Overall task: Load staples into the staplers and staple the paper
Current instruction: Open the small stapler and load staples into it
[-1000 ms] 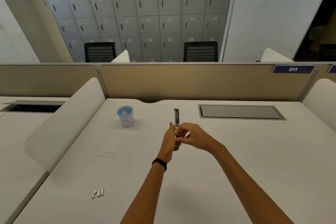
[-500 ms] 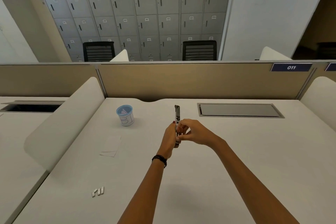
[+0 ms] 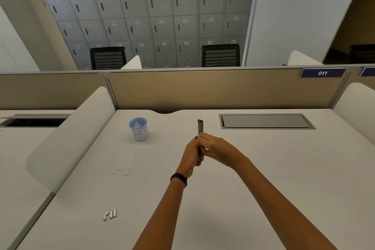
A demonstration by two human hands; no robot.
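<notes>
While both arms reach out over the white desk (image 3: 274,172), we start at lower left – a few short staple strips (image 3: 109,214) lie loose near the front edge. Up from there, left of centre, a slip of paper (image 3: 124,163) lies flat, and beyond it stands a blue-rimmed cup (image 3: 139,129). Centre frame now: the left hand (image 3: 190,154), dark band (image 3: 179,178) at the wrist, has its fingers wrapped round the lower part of the stapler (image 3: 200,128), whose metal end pokes out above both hands. The right hand (image 3: 218,150) meets it from the right, fingertips pinched together on the stapler's middle. Further right – a closed grey hatch (image 3: 265,121) set into the desk.
</notes>
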